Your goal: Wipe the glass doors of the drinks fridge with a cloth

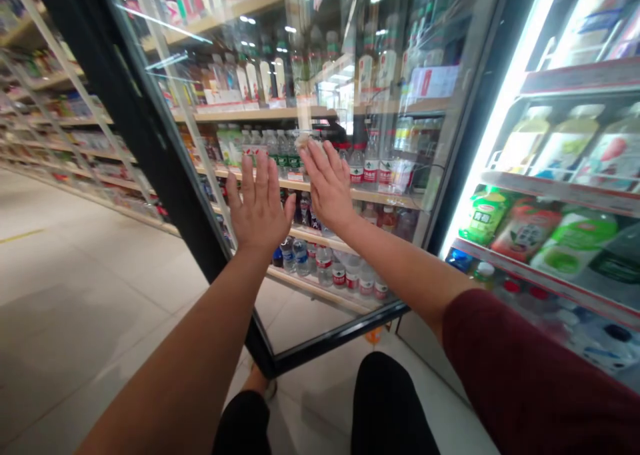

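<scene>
A glass cooler door [320, 335] with a black frame stands swung out in front of me. My left hand [257, 208] lies flat against the glass or just off it, fingers spread, holding nothing. To its right, my right hand [327, 185] presses a crumpled pale cloth [303, 139] to the pane. Only the top edge of that cloth shows past the fingertips; the rest is hidden under the hand.
On the right is a lit cooler with shelves [560, 191] of bottles and green and red pouches [487, 213]. Shelves of bottled water [325, 268] and other drinks show through the glass. Store shelving [65, 121] runs along the left above a tiled floor [90, 288].
</scene>
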The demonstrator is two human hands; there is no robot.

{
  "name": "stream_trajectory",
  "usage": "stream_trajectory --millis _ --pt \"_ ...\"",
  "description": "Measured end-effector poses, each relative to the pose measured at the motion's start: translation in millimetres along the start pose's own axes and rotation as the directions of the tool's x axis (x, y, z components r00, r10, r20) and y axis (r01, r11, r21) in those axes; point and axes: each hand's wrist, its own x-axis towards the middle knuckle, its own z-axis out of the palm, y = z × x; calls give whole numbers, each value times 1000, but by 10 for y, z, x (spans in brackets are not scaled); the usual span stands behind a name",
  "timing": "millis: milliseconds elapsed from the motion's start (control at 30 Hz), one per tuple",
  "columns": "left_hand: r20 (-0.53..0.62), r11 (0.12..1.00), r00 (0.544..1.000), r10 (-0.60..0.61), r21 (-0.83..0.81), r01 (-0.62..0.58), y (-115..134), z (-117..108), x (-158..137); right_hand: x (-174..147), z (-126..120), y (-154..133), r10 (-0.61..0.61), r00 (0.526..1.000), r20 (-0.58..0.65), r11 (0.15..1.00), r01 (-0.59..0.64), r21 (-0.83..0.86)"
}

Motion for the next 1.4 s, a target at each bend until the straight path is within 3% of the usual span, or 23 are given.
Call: stream_trajectory --millis 167,267,333,400,500,600,700,767,833,867,933,1033,1100,1200,1400 --pt "-5 1000 1000 -4 -6 4 -25 19 -12 783 -222 78 -162 986 -42 986 163 17" --pt "-9 1000 1000 -10 -19 10 -37 22 -16 1342 -381 268 -172 973 -153 985 174 -6" --pt "-1 1000 1000 -13 -20 13 -32 16 -17 1490 -447 341 -119 972 -201 993 118 -17" --pt "4 1000 1000 -12 -15 12 -21 9 -19 1387 -459 330 -45 976 -214 999 40 -27" --pt "-5 1000 1000 1 3 -1 -14 7 -20 925 -376 216 -36 989 -146 998 27 -59" --pt "-15 1000 1000 6 17 -6 -37 14 -13 459 -222 98 -228 973 30 973 229 -37" --pt "-4 1000 1000 11 -2 -11 -78 10 -1 203 -85 26 -446 880 165 895 439 78" --pt "29 999 999 36 -2 -36 -101 -5 2 140 -56 18 -510 839 188 859 491 144" --pt "61 998 996 61 12 -62 -112 -23 -4 120 -94 75 -524 828 200 851 495 178" --pt "70 997 995 73 13 -74 -115 -31 -10 112 -132 137 -516 832 204 855 486 181" --pt "69 995 993 94 9 -94 -118 -42 -30 73 -209 332 -431 882 189 901 409 144" --pt "26 989 990 137 46 -138 -133 -59 -68 -81 -237 705 -134 987 94 990 130 45" --pt "-6 983 986 164 80 -163 -142 -79 -95 -219 -180 906 -1 998 55 1000 0 7" --pt "-23 980 982 189 74 -186 -105 -104 -152 -382 -59 1035 43 997 62 999 -43 -4" --pt "-64 995 994 89 47 -87 156 24 -406 -429 29 980 46 998 33 998 -45 -45"
